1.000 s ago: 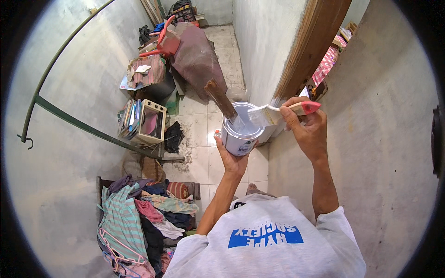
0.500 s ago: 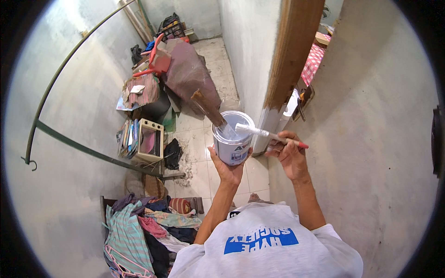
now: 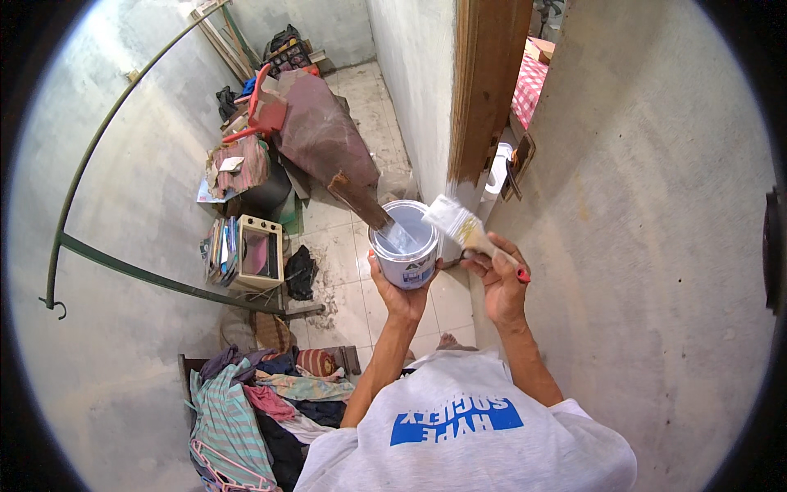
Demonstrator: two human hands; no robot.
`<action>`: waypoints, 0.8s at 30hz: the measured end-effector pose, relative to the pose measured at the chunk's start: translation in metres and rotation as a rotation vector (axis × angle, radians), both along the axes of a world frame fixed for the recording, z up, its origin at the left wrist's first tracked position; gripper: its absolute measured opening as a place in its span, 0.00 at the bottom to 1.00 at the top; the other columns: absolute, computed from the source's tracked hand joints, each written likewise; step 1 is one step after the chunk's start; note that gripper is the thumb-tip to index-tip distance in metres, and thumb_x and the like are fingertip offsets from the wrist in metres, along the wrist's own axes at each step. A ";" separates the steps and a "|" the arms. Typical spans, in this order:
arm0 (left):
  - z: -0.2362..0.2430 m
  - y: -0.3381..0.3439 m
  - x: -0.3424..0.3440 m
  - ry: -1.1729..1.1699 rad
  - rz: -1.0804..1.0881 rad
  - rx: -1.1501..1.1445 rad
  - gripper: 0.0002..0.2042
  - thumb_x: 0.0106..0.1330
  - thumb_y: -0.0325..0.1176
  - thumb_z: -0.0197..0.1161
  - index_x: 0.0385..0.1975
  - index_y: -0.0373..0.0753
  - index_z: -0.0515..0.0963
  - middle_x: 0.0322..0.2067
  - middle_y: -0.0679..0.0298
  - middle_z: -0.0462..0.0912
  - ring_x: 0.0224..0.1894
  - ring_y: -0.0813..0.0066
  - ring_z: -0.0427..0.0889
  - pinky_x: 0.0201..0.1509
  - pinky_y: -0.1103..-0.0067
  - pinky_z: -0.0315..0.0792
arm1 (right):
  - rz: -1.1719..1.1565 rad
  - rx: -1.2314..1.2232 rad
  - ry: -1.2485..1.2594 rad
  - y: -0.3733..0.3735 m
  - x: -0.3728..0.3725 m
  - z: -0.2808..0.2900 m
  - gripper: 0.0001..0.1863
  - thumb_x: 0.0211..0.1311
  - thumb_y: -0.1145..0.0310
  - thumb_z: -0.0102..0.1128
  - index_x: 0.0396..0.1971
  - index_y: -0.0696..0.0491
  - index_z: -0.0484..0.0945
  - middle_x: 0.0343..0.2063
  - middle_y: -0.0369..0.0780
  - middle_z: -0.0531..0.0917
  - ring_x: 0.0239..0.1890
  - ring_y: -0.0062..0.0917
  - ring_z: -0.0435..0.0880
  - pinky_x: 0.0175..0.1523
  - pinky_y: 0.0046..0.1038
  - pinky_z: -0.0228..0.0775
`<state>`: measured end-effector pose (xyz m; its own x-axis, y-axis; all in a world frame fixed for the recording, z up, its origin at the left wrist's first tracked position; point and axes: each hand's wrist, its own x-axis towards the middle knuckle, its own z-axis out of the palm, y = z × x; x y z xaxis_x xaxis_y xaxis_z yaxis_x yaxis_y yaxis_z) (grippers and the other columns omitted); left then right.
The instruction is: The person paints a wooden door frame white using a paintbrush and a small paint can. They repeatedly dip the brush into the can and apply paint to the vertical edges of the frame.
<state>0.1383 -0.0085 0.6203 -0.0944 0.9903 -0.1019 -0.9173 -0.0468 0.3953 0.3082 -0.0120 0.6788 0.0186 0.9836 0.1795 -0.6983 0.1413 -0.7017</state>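
My left hand [image 3: 399, 298] grips a white paint can [image 3: 392, 261] from below; a rough brown wooden stick [image 3: 354, 195] leans in it, its lower end coated pale. My right hand [image 3: 502, 283] holds a paintbrush [image 3: 451, 217] by its red-tipped handle, white bristles raised just beside and above the can's right rim. Behind the brush, a wooden door frame [image 3: 479, 82] shows white paint on its lower part.
At left are a green metal rail [image 3: 139, 266], books [image 3: 220, 250], a small oven [image 3: 258, 252], red plastic chair [image 3: 266, 111] and maroon covered board [image 3: 320, 123]. A clothes pile [image 3: 221, 394] lies lower left. Right stands a grey wall [image 3: 648, 246]; a checkered cloth [image 3: 529, 86] shows through the doorway.
The view has shifted. My right hand has moved down from where it was a second ago, and the brush has turned so its broad face shows, bristles pointing up-left. The can has moved slightly down-left.
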 end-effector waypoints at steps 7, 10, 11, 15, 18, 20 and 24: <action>-0.002 -0.015 -0.017 0.027 -0.013 0.028 0.41 0.64 0.73 0.49 0.71 0.54 0.58 0.65 0.62 0.69 0.63 0.60 0.74 0.56 0.52 0.77 | -0.366 0.080 -0.248 0.076 0.010 0.001 0.18 0.72 0.69 0.57 0.57 0.61 0.76 0.49 0.46 0.83 0.46 0.28 0.86 0.49 0.30 0.83; -0.006 -0.022 -0.017 -0.004 0.005 0.014 0.41 0.64 0.73 0.49 0.71 0.54 0.58 0.66 0.62 0.69 0.63 0.59 0.74 0.57 0.51 0.76 | -0.427 0.096 -0.317 0.118 0.015 -0.015 0.19 0.71 0.68 0.60 0.57 0.60 0.77 0.48 0.45 0.84 0.46 0.28 0.87 0.47 0.27 0.82; -0.007 -0.025 -0.016 -0.018 0.005 0.004 0.40 0.65 0.72 0.50 0.71 0.54 0.57 0.66 0.61 0.68 0.63 0.59 0.74 0.58 0.49 0.75 | -0.425 0.080 -0.323 0.129 0.016 -0.021 0.19 0.71 0.68 0.60 0.57 0.60 0.77 0.48 0.46 0.84 0.45 0.28 0.87 0.47 0.26 0.82; -0.010 -0.041 -0.020 0.012 0.059 -0.018 0.40 0.64 0.71 0.52 0.71 0.54 0.58 0.66 0.61 0.68 0.63 0.59 0.73 0.59 0.45 0.74 | -0.451 0.028 -0.392 0.155 0.014 -0.050 0.18 0.71 0.66 0.61 0.55 0.61 0.79 0.46 0.45 0.85 0.43 0.28 0.88 0.43 0.23 0.81; -0.013 -0.051 -0.023 0.008 0.093 -0.040 0.39 0.64 0.71 0.51 0.71 0.55 0.58 0.66 0.60 0.68 0.63 0.58 0.73 0.59 0.45 0.74 | -0.487 0.008 -0.493 0.171 0.015 -0.061 0.18 0.71 0.66 0.62 0.54 0.61 0.79 0.46 0.44 0.86 0.43 0.26 0.88 0.43 0.22 0.80; -0.015 -0.057 -0.025 0.004 0.100 -0.013 0.44 0.60 0.68 0.60 0.72 0.51 0.57 0.67 0.55 0.67 0.68 0.49 0.68 0.61 0.48 0.72 | -0.525 0.022 -0.552 0.190 0.015 -0.065 0.17 0.71 0.66 0.62 0.54 0.60 0.80 0.46 0.43 0.86 0.43 0.25 0.88 0.43 0.22 0.80; -0.020 -0.063 -0.023 -0.006 0.121 -0.009 0.44 0.60 0.68 0.60 0.72 0.50 0.58 0.66 0.55 0.68 0.68 0.49 0.67 0.61 0.48 0.71 | -0.538 0.115 -0.480 0.223 0.018 -0.040 0.16 0.71 0.67 0.61 0.54 0.59 0.80 0.46 0.42 0.86 0.43 0.23 0.87 0.47 0.21 0.80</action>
